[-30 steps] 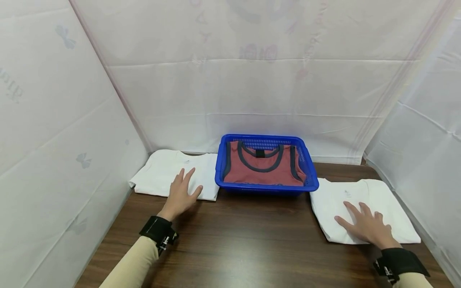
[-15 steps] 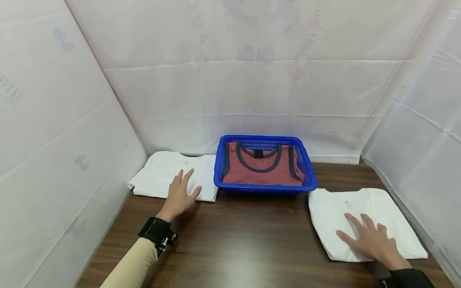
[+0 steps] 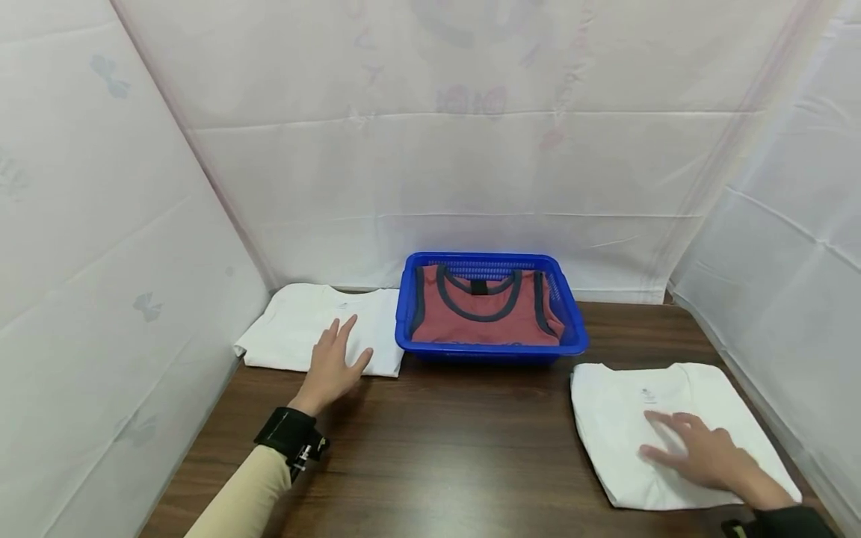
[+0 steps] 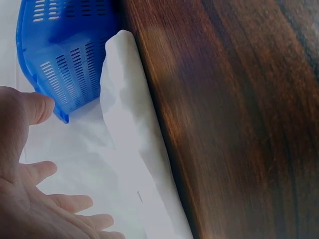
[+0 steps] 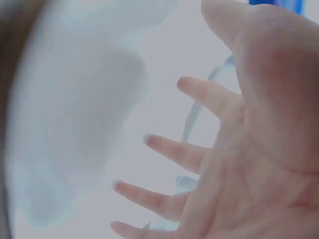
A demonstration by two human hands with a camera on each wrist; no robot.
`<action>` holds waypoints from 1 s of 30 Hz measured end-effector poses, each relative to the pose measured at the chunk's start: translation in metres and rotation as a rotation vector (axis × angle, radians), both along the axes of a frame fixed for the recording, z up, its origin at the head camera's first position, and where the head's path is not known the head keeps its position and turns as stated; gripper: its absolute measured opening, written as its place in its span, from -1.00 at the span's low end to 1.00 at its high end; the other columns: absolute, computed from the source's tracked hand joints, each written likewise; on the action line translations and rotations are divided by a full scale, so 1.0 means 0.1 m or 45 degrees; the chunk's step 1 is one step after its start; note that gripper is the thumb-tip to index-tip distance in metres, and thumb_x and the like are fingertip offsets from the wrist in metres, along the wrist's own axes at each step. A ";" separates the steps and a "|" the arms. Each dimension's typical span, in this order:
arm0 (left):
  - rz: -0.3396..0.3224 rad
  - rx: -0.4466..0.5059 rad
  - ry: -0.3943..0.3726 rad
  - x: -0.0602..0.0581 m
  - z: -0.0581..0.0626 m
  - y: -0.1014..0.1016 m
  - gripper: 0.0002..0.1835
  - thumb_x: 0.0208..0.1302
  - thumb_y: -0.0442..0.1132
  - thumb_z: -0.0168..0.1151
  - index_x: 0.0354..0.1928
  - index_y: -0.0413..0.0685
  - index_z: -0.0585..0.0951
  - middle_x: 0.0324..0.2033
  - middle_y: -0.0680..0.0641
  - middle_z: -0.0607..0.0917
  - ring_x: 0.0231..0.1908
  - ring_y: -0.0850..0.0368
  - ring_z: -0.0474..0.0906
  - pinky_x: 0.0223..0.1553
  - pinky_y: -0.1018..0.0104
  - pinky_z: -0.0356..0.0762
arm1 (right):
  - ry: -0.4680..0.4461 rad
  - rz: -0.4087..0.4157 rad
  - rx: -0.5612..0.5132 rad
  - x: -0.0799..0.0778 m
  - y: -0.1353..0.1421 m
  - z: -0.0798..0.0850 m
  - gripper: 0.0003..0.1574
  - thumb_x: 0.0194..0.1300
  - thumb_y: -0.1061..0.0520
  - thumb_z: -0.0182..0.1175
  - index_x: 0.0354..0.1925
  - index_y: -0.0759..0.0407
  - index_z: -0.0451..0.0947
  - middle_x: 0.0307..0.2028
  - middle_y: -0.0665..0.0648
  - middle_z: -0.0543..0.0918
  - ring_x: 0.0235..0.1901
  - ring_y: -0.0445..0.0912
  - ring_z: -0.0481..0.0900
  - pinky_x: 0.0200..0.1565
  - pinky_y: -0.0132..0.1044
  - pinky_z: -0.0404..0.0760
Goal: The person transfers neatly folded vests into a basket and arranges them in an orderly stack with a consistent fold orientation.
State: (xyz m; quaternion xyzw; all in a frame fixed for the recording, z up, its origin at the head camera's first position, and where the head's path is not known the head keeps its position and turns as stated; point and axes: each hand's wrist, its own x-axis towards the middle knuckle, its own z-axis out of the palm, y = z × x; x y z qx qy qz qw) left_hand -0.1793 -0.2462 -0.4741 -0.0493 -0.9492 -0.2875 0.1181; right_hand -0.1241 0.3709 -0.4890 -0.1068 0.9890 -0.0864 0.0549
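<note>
Two folded white T-shirts lie on the dark wooden table. My left hand [image 3: 332, 370], fingers spread, is over the front of the left T-shirt [image 3: 296, 321]; the left wrist view shows its folded edge [image 4: 144, 164] beside the fingers. Over the right T-shirt [image 3: 619, 433] is my right hand [image 3: 702, 452], a little blurred, with its fingers apart and nothing in them. Between the shirts stands a blue plastic basket [image 3: 575, 321]. A red sleeveless top [image 3: 464, 329] with dark grey trim lies folded inside it.
White cloth walls [image 3: 471, 172] enclose the table [image 3: 457, 448] at the back and on both sides. The basket stands near the back wall, its left side close against the left T-shirt.
The right T-shirt has slid toward the front edge along with my right hand, away from the basket. My left hand stays over the left shirt. The view has shifted slightly.
</note>
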 end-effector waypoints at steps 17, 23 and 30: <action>0.005 0.012 0.028 0.09 0.01 -0.05 -0.22 0.44 -0.13 0.23 0.55 -0.31 0.17 0.42 -0.62 0.17 0.41 -0.60 0.09 0.38 -0.46 0.01 | -0.281 -0.105 0.017 -0.58 0.79 0.05 0.30 0.36 -0.47 0.15 0.44 0.54 -0.04 0.02 0.92 0.33 -0.03 0.76 0.38 -0.16 0.50 0.48; 0.003 0.017 0.034 0.15 0.03 -0.08 -0.22 0.45 -0.18 0.23 0.55 -0.34 0.15 0.42 -0.61 0.20 0.42 -0.59 0.09 0.38 -0.48 0.00 | -0.298 -0.141 -0.004 -0.58 0.68 0.08 0.29 0.36 -0.49 0.14 0.44 0.51 -0.03 0.07 0.97 0.19 0.02 0.80 0.23 -0.14 0.53 0.44; 0.002 0.027 0.029 0.19 0.02 -0.11 -0.23 0.47 -0.20 0.21 0.56 -0.34 0.13 0.42 -0.55 0.25 0.42 -0.52 0.14 0.39 -0.43 0.05 | -0.302 -0.114 -0.066 -0.54 0.46 0.10 0.28 0.34 -0.47 0.19 0.45 0.49 0.03 0.07 0.90 0.28 0.03 0.68 0.31 -0.21 0.38 0.50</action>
